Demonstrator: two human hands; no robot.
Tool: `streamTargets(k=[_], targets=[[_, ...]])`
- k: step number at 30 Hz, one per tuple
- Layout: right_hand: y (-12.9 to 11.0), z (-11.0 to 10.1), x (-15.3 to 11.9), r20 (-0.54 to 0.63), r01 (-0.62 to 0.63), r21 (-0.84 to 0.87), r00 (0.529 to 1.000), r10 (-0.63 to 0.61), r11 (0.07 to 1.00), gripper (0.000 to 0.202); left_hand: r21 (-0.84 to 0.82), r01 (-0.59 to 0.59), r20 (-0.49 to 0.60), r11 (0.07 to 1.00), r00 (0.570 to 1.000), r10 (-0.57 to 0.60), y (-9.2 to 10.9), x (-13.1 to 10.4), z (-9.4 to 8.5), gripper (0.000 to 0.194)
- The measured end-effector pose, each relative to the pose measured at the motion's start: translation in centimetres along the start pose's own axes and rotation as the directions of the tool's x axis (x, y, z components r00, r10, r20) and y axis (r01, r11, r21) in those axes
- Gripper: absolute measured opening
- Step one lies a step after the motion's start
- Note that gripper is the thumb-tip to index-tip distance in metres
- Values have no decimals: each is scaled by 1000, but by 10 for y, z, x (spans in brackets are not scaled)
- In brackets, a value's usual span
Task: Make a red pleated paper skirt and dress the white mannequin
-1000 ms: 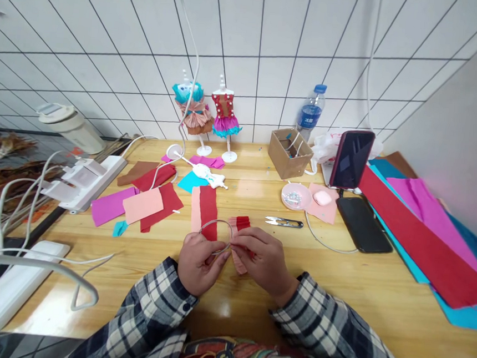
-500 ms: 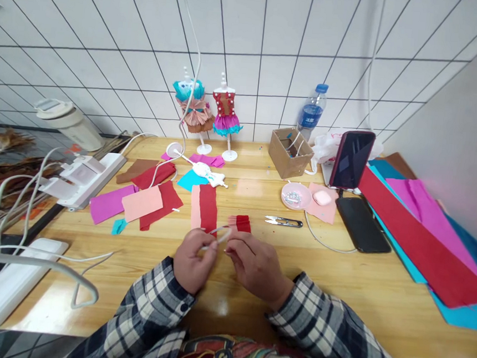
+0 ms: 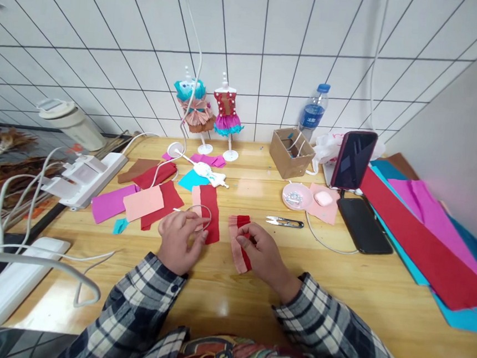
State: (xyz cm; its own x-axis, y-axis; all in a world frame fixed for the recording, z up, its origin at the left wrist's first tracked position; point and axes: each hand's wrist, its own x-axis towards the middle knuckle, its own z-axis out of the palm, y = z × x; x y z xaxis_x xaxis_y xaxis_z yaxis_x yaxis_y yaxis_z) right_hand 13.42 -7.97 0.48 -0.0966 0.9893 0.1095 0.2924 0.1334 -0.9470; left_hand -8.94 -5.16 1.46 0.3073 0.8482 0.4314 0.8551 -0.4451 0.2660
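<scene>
My left hand (image 3: 182, 242) is closed round a thin pale ring (image 3: 209, 212), over the lower left of a flat pink and red cloth piece (image 3: 211, 215). To its right lies a smaller pleated pink and red cloth strip (image 3: 237, 251). At that strip's right edge my right hand (image 3: 262, 256) has its thumb and index finger pinched together; whatever is between them is too small to make out. Black-handled thread snips (image 3: 285, 222) rest on the table just beyond my right hand.
Two small dressed mannequins (image 3: 229, 111) stand at the back, a third (image 3: 209, 172) lies down. A pink dish (image 3: 297, 196), cardboard box (image 3: 291, 153) and black phone (image 3: 364, 226) are at right. Cloth pieces (image 3: 143, 203) and cables (image 3: 90, 255) lie at left.
My hands have moved apart, the left one leftward with the ring and the right one slightly rightward. More of both pink and red cloth pieces now shows.
</scene>
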Motion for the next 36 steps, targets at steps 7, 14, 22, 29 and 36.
streamTargets(k=[7, 14, 22, 29, 36], targets=[[-2, 1, -2, 66, 14, -3, 998, -14, 1000, 7, -224, 12, 283, 975, 958, 53, 39, 2, -11, 27], [-1, 2, -3, 103, 46, -55, 994, -40, 997, 7, -263, -27, 247, 964, 964, 95, 51, 3, -7, 20], [-5, 3, -4, -17, 16, -87, 1000, -17, 996, 10, -404, 26, 162, 914, 986, 44, 48, 2, 2, 23], [-13, -12, -8, -50, 306, -347, 938, -343, 887, 17, -538, 183, 178, 823, 979, -101, 42, -2, 10, 29], [-16, -9, -12, 87, 413, -507, 897, -433, 756, 20, -535, 62, 139, 842, 990, 16, 51, -3, 3, 29]])
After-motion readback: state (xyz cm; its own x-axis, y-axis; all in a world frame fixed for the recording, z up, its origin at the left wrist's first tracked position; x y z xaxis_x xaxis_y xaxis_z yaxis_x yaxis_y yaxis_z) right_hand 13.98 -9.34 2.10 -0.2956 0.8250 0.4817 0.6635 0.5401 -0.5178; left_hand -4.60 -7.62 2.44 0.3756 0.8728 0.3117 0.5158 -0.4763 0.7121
